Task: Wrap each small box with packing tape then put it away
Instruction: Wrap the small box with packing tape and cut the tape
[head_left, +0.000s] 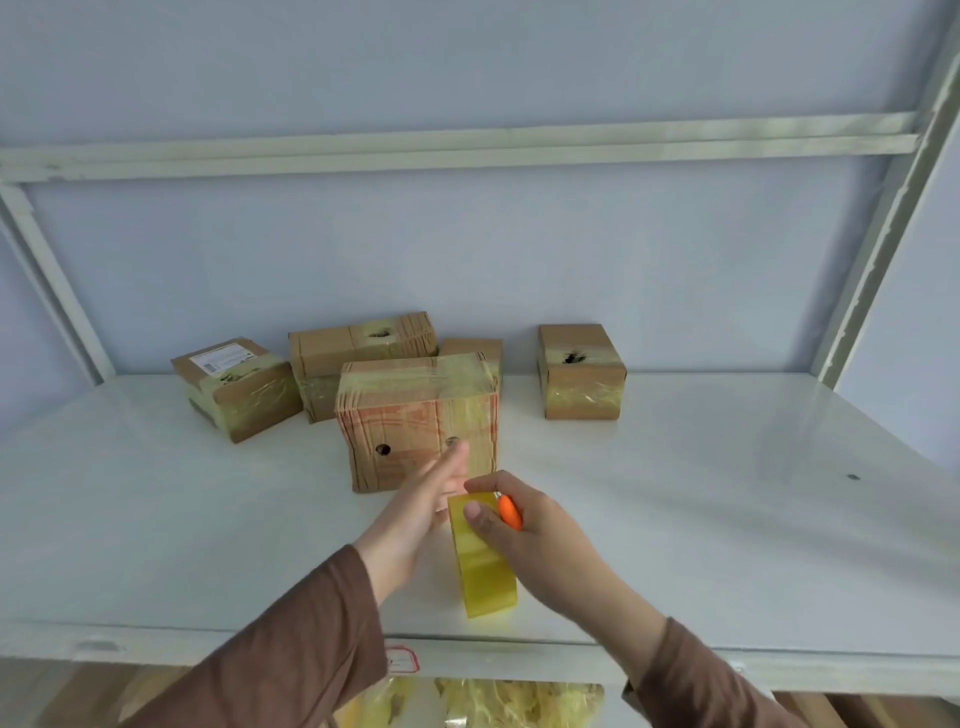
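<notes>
A small cardboard box (415, 415) wrapped in yellowish tape stands on the white shelf (701, 493), with two round holes in its near face. My left hand (421, 506) reaches toward it with straight fingers, the fingertips at its lower front face. My right hand (524, 525) grips a yellow roll of packing tape (483, 564) together with a small orange cutter (510, 512), just in front of the box. A strip of tape seems to run from the roll toward the box, but my hands hide it.
Several other taped cardboard boxes sit at the back: one at the left (236, 387), a stacked pair (363, 353) behind the near box, one at the right (579, 371). White frame posts (878, 249) bound the shelf. Yellow tape scraps (519, 699) lie on the level below.
</notes>
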